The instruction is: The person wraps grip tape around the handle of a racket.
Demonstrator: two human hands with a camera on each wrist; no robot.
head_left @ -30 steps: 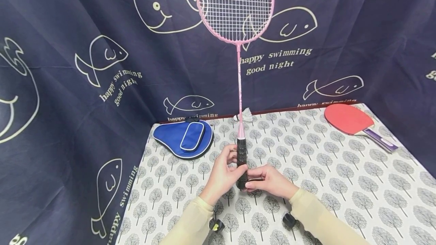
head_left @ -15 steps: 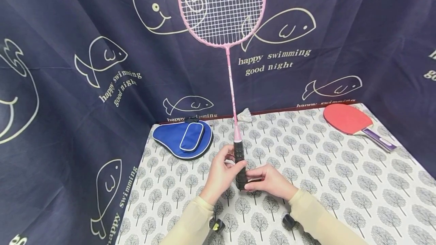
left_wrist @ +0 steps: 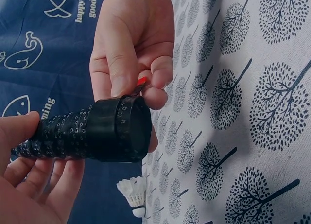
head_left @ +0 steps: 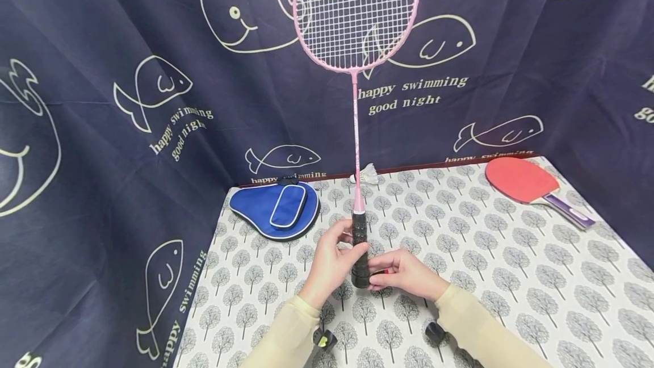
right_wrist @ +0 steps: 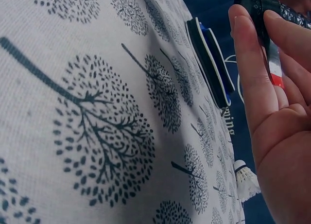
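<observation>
A pink badminton racket [head_left: 355, 16] stands upright, head up, over the tree-print table [head_left: 511, 277]. Its black wrapped handle [head_left: 360, 249] [left_wrist: 92, 131] is gripped by my left hand [head_left: 332, 263] [left_wrist: 34, 185], fingers curled round it. My right hand [head_left: 403, 274] [left_wrist: 131, 49] [right_wrist: 272, 112] pinches the loose end of the black grip tape, which has a red tip [left_wrist: 142, 81] [right_wrist: 276, 73], at the butt of the handle.
A blue paddle case [head_left: 276, 209] [right_wrist: 211, 63] lies at the table's back left. A white shuttlecock [head_left: 367, 175] [left_wrist: 133, 192] [right_wrist: 245, 180] sits at the back edge, a red table-tennis paddle [head_left: 531, 183] at the back right. Dark fish-print cloth [head_left: 102, 129] hangs behind.
The racket tilted left half a second ago and now stands upright again. Both hands stay on the handle; the red tape tip now shows in the right hand.
</observation>
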